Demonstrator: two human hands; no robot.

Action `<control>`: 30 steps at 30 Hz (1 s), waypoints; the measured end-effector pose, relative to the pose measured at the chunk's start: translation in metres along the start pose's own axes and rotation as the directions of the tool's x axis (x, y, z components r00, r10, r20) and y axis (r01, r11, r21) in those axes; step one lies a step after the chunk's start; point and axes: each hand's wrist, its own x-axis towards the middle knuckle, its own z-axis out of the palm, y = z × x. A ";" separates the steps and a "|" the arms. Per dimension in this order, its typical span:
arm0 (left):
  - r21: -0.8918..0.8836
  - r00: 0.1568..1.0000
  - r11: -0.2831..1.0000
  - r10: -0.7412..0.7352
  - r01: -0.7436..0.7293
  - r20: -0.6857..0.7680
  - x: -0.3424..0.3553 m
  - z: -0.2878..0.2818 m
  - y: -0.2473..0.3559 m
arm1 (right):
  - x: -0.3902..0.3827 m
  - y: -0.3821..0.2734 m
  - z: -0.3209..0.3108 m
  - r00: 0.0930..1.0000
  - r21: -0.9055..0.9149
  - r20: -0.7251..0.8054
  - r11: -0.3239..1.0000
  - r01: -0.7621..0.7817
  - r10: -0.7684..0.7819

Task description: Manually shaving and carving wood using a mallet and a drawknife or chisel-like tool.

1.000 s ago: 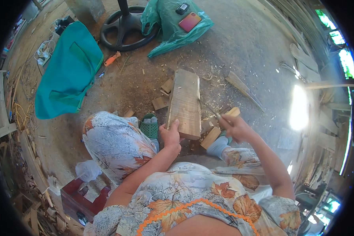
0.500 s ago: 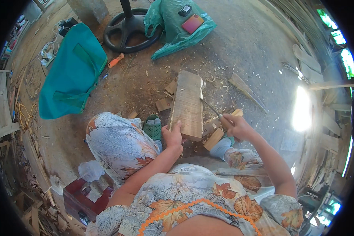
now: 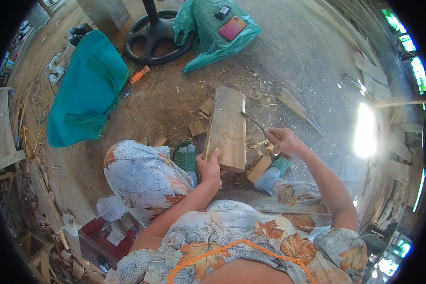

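My left hand point(image 3: 208, 168) is closed on the lower left edge of a thick, rough wooden board point(image 3: 226, 132), held tilted between my feet. In my right hand point(image 3: 285, 142) is the wooden handle of a thin metal tool point(image 3: 255, 122), whose tip touches the board's face near its right edge. Small wood blocks point(image 3: 198, 127) lie left of the board, and another block point(image 3: 259, 169) rests beside my right foot in a green sandal point(image 3: 281, 165). Wood shavings are scattered around them.
A teal fabric bag point(image 3: 80, 94), orange-handled tool point(image 3: 138, 74), black wheel-shaped base point(image 3: 154, 47), green plastic bag point(image 3: 199, 57) with a phone point(image 3: 232, 28), long offcut point(image 3: 298, 110), red wooden item point(image 3: 94, 236) and scrap timber point(image 3: 4, 142) surround me on the floor.
My right hand and the tool have moved slightly upward along the board, the hand also shifting right. The board and my left hand sit slightly farther right in the picture.
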 end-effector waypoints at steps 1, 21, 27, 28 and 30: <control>0.012 1.000 1.000 0.000 0.000 -0.007 0.000 -0.002 0.001 | 0.003 -0.005 -0.002 0.996 0.007 0.044 0.997 -0.083 0.083; 0.033 1.000 0.999 -0.019 0.019 0.024 -0.010 0.010 0.005 | 0.064 0.018 -0.006 0.999 -0.096 -0.036 0.994 -0.045 0.041; 0.031 0.999 0.999 -0.040 0.041 -0.005 -0.010 0.008 0.008 | 0.044 0.013 -0.003 0.998 -0.145 0.045 0.988 0.047 -0.041; 0.025 0.999 0.998 -0.050 0.050 0.005 -0.011 0.007 0.007 | 0.030 0.017 -0.005 0.991 -0.215 0.065 0.969 0.125 -0.113; 0.024 0.999 0.999 -0.036 0.036 -0.007 -0.008 0.003 0.005 | 0.012 0.000 -0.007 0.996 -0.211 0.067 0.975 0.070 -0.057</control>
